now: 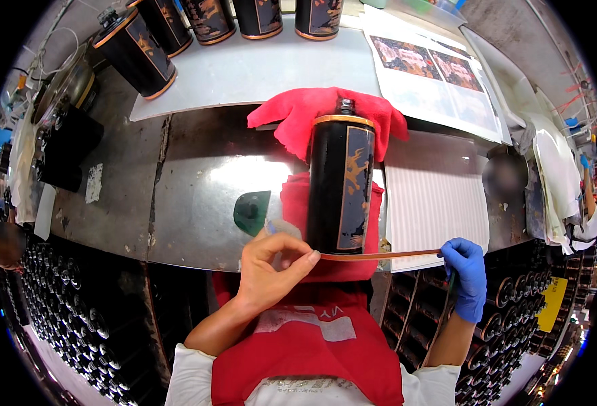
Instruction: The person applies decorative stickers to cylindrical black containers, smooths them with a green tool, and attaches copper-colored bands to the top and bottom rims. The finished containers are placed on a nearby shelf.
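A black bottle (327, 189) with a dark decorated panel and a copper band round its shoulder lies on red cloth (295, 196), neck away from me. Its neck end rests on a bunched red cloth (288, 122). Along its base runs a thin copper-coloured strip (407, 254), stretched between my hands. My bare left hand (271, 267) pinches the strip at the base's left corner. My right hand (466, 274), in a blue glove, grips the strip's far right end; a dark green edge shows below its fingers. A green translucent flat piece (252, 212) lies beyond my left hand.
Several similar bottles (136, 57) stand on a pale board (224, 78) at the back. Printed sheets (440, 101) lie at back right, and a striped white sheet (437, 196) right of the bottle. Racks of dark bottles (75, 304) stand below the table's front edge on both sides.
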The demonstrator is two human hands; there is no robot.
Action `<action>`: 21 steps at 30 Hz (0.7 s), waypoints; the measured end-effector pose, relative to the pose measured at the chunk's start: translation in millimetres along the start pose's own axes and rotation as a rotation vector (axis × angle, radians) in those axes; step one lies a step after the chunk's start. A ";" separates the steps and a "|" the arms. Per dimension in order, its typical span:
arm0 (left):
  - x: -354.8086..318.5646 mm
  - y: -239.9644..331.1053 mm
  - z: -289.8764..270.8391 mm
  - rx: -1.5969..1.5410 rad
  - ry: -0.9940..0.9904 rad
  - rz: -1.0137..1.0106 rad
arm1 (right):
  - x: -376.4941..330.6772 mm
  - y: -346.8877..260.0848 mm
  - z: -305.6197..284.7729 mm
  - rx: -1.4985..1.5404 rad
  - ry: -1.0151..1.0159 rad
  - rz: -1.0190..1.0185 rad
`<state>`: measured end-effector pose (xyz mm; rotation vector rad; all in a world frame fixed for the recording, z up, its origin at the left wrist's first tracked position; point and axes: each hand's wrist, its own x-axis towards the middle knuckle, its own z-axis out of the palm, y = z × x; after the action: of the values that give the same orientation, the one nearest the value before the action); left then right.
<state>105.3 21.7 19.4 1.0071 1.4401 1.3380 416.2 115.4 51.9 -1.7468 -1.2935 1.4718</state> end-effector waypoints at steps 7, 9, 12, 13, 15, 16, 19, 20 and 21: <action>1.6 -4.3 1.7 0.020 -0.025 0.053 | 2.7 0.1 -3.1 0.007 0.011 -0.006; 1.7 -0.5 3.5 -0.009 -0.011 0.019 | 3.6 1.8 -4.7 0.018 0.000 -0.008; 2.0 -3.4 -0.1 -0.035 -0.058 -0.015 | 5.3 6.2 -5.0 0.026 -0.010 0.001; 2.0 -5.1 -1.4 -0.041 -0.082 -0.022 | 6.0 7.8 -5.2 0.028 -0.015 0.006; 4.0 -7.7 -0.9 -0.283 -0.072 -0.082 | 6.8 8.6 -4.7 0.030 -0.022 0.011; 5.5 -8.8 -0.6 -0.405 -0.068 -0.112 | 6.8 9.0 -3.9 0.030 -0.020 0.013; 7.0 -2.9 -1.0 -0.493 -0.029 -0.183 | 7.7 8.7 -3.1 0.022 -0.024 0.017; 6.4 -4.4 -0.5 -0.420 -0.051 -0.142 | 8.2 8.2 -2.9 0.017 -0.028 0.018; 5.5 -7.6 0.6 -0.347 -0.073 -0.100 | 9.0 8.8 -2.8 0.016 -0.031 0.020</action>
<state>104.6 26.5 11.4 0.7385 1.1389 1.4027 421.4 120.3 41.2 -1.7374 -1.2801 1.5218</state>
